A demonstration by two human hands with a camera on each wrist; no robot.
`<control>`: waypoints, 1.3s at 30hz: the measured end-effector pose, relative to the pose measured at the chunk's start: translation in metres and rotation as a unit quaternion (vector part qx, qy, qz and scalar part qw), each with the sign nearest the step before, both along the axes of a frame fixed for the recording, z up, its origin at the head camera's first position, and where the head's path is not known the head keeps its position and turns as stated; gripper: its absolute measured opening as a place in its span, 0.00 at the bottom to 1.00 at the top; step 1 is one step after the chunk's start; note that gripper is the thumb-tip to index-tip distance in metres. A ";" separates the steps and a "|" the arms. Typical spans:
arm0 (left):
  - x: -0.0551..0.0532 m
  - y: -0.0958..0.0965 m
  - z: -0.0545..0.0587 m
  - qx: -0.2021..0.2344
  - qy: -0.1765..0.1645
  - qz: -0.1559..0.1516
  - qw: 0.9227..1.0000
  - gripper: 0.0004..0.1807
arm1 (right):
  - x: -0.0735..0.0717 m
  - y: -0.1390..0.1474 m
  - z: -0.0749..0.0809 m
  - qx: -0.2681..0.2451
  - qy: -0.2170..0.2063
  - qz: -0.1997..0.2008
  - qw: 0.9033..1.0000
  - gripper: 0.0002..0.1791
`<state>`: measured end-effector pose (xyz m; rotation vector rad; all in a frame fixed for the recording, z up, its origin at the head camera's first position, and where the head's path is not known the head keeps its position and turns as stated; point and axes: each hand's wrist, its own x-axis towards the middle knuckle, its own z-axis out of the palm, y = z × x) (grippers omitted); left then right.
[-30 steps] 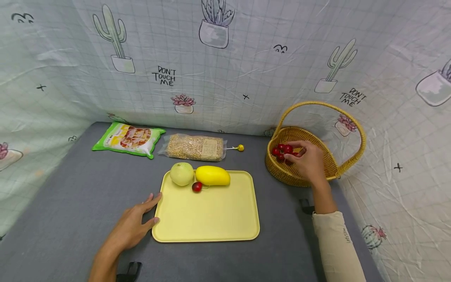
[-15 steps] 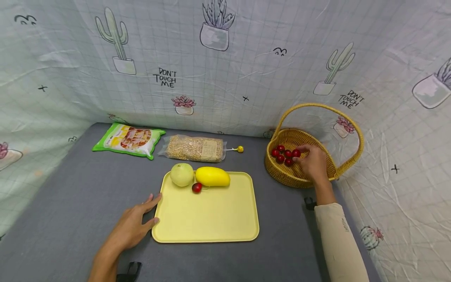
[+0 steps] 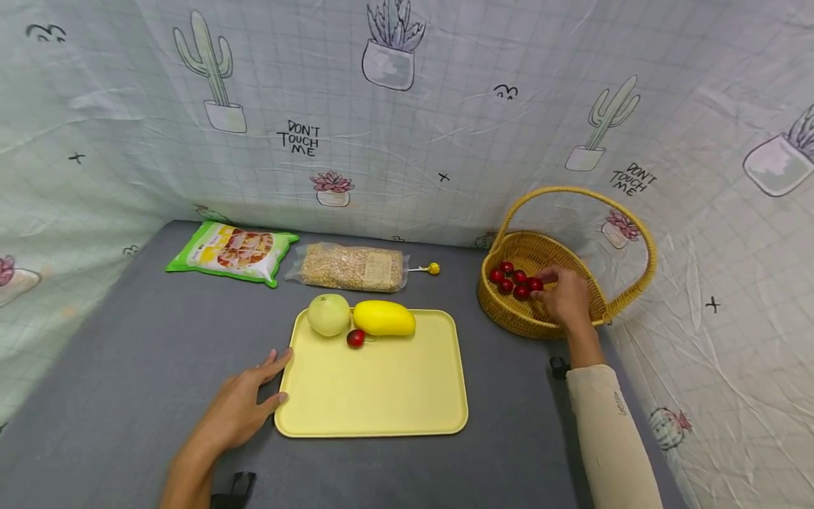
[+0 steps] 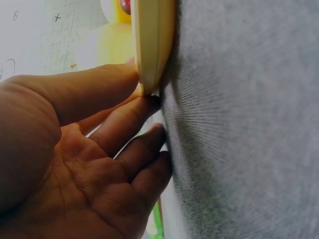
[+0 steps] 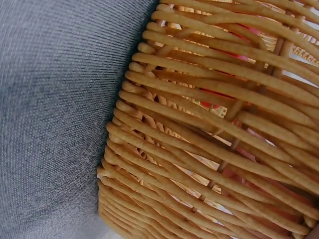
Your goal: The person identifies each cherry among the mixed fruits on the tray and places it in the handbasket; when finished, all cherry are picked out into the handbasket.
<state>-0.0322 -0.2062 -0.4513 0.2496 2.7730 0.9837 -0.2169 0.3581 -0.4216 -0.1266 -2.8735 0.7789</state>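
Observation:
In the head view, my left hand (image 3: 244, 403) rests against the left rim of the yellow tray (image 3: 381, 396), fingers relaxed. The left wrist view shows its thumb (image 4: 99, 87) touching the tray edge (image 4: 149, 45) just above the cloth. Inside the wicker basket (image 3: 509, 314), my right hand (image 3: 569, 297) pinches the rightmost red cherry (image 3: 533, 283) between thumb and fingers. Several other cherries (image 3: 506, 285) lie beside it. Only the basket's woven side (image 5: 214, 119) fills the right wrist view, so that hand is hidden there.
On the tray sit a pale green round fruit (image 3: 328, 314), a yellow mango (image 3: 384, 318) and a dark red cherry (image 3: 355, 338). Behind it lie a green-and-white food bag (image 3: 235, 253), a clear pack of grains (image 3: 350, 266) and a gold-wrapped lollipop (image 3: 434, 268). The basket handle (image 3: 572, 189) arches overhead.
My right hand has shifted right inside the basket and lowered slightly, its fingers now around the rightmost cherry, which has moved a little toward me. The left hand stays at the tray.

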 end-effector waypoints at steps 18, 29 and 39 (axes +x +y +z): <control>0.001 0.001 0.000 0.007 0.014 0.001 1.000 0.41 | 0.000 0.001 0.000 0.021 -0.019 0.019 0.999 0.19; 0.003 0.001 -0.002 0.016 0.018 0.002 1.000 0.41 | -0.001 -0.001 -0.002 0.005 0.009 0.035 0.999 0.16; 0.002 -0.001 -0.002 0.019 0.021 -0.002 1.000 0.40 | 0.002 -0.004 -0.006 -0.023 0.120 0.027 0.992 0.14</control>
